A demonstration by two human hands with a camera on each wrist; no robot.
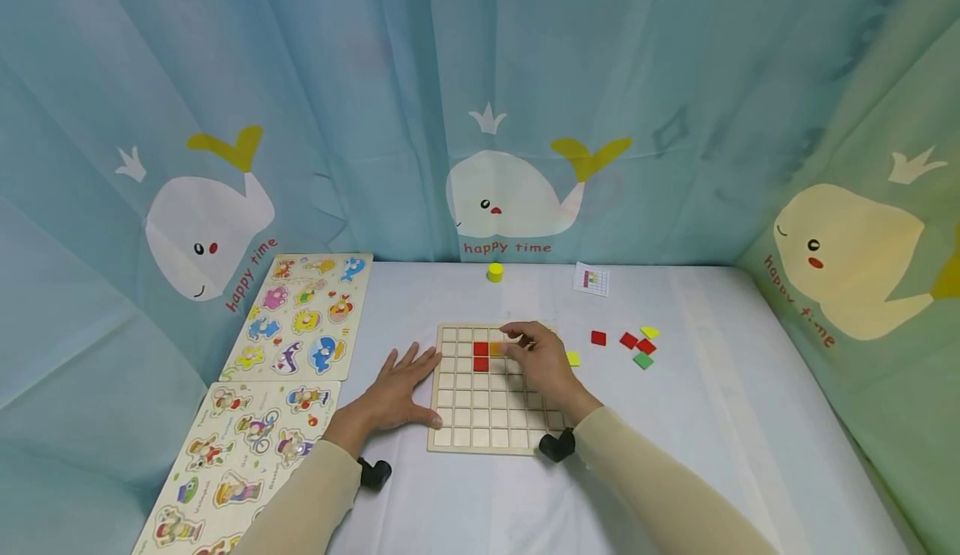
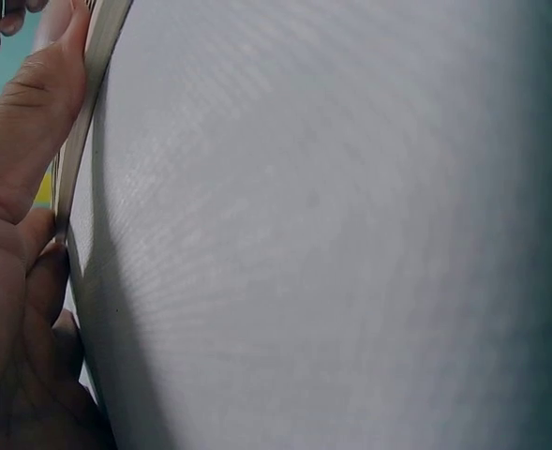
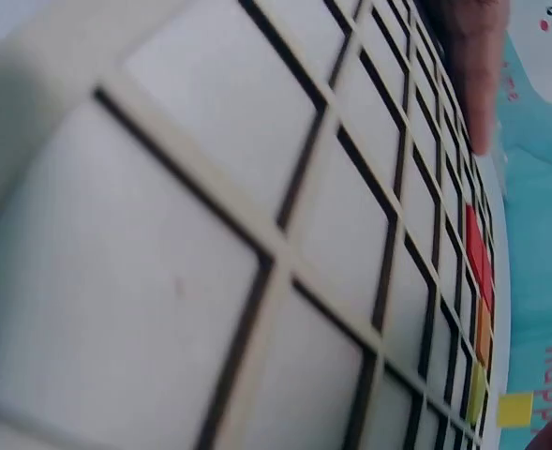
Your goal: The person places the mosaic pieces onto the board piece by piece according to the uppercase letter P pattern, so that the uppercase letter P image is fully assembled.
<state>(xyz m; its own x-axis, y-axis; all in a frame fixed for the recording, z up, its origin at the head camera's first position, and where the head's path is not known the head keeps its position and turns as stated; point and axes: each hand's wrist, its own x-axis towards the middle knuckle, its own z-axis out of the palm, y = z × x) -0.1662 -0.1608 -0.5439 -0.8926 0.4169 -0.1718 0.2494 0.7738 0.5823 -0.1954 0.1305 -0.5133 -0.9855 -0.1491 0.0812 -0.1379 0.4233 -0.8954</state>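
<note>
A wooden grid board lies on the white cloth, with two red tiles and an orange tile in its cells. In the right wrist view a yellow tile sits beside the orange one; in the head view my hand hides that spot. My right hand hovers over the upper part of the board, thumb and index apart near the orange tile, nothing visible between them. My left hand rests spread at the board's left edge, its thumb against the wooden side.
Right of the board lie several loose red tiles, a green tile and yellow pieces. Behind it stand a yellow cylinder and a pattern card. Two picture puzzle boards lie left; whale-print curtains surround the table.
</note>
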